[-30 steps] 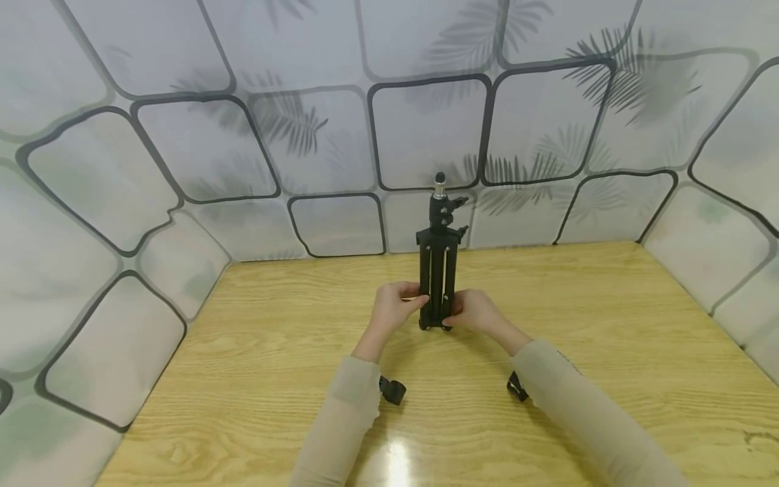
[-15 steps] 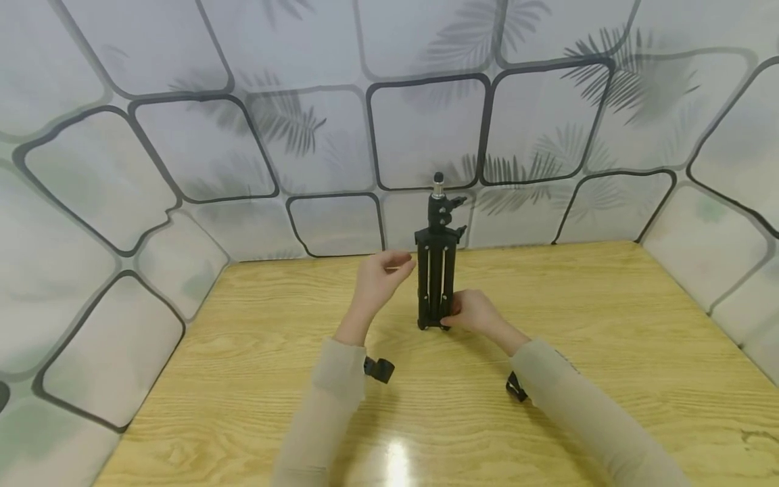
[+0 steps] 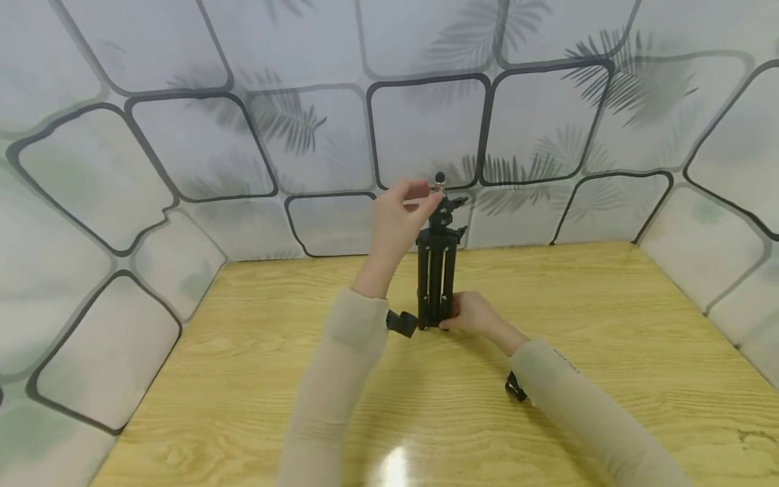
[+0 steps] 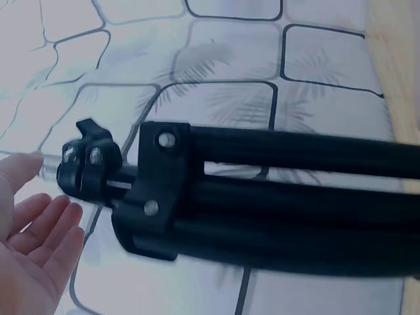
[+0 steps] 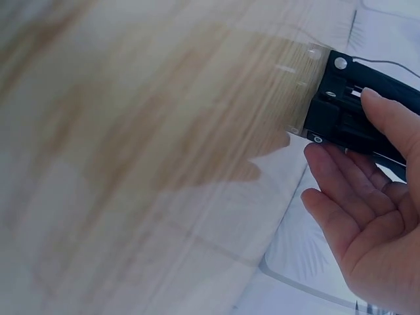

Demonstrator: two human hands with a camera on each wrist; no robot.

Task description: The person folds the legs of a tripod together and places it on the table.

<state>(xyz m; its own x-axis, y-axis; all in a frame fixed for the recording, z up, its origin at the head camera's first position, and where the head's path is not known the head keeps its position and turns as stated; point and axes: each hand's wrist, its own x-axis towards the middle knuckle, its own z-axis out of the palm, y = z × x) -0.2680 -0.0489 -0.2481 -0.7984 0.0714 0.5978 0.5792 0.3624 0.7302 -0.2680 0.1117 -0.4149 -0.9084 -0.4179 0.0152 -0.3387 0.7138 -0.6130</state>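
Note:
A folded black tripod light stand (image 3: 438,237) stands upright on its feet on the table. A bright metal post with a black tip tops it, and two knobs stick out to its right. My left hand (image 3: 397,220) is raised beside that post. In the left wrist view the thumb of my left hand (image 4: 33,256) overlaps the metal post (image 4: 49,169), while the other fingers extend loosely below it, apart from the black clamp. Low on the stand, my right hand (image 3: 477,314) grips the legs. The right wrist view has its thumb on the stand's lower end (image 5: 331,111) and fingertips along the opposite side.
The wooden table (image 3: 255,379) extends all around the stand. Close behind is a patterned cloth backdrop (image 3: 328,149), which also rises at the left and right sides. Small black wrist mounts (image 3: 402,324) stick out from both sleeves.
My left hand has let go of the lower legs, drawn back to the left, then risen to the top post. My right hand stays at the base, and the stand has kept its place.

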